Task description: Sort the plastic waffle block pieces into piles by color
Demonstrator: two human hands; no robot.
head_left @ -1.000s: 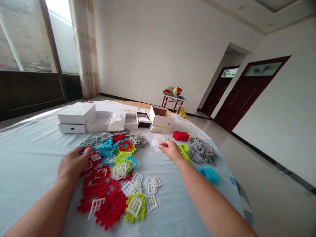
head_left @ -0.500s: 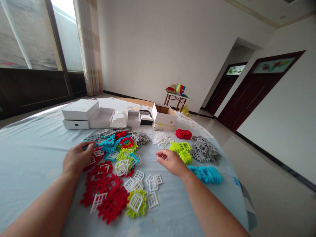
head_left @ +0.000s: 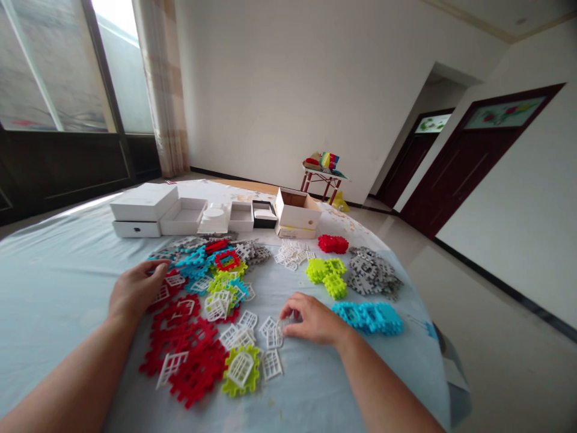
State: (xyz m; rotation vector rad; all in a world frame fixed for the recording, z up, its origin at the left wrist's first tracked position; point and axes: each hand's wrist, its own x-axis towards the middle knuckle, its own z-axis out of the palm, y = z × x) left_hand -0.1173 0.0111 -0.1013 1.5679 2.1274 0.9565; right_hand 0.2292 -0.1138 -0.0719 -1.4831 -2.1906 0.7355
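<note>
My left hand (head_left: 137, 288) rests at the left edge of a mixed pile, fingers curled with the thumb close to them. Red plastic building tiles (head_left: 198, 361) and blue tiles (head_left: 193, 264) lie beside it; whatever it pinches, if anything, is hidden. Thumb and fingers of my right hand (head_left: 313, 319) are apart, at the edge of some loose white window pieces (head_left: 273, 335); I cannot tell if they touch. Another white window piece (head_left: 271, 364) lies nearer to me. A green tile (head_left: 229, 385) carries an arched white window piece (head_left: 241, 368).
Sorted heaps sit on the right: red tiles (head_left: 333, 243), green tiles (head_left: 335, 285), grey tiles (head_left: 372, 273), blue tiles (head_left: 369, 317) and small white pieces (head_left: 293, 252). Behind stand open boxes, among them a white box (head_left: 184, 216) and a tall carton (head_left: 295, 210).
My right hand has come down toward me, from beside the green heap to the loose white window pieces. The left hand has barely moved. The view has shifted slightly.
</note>
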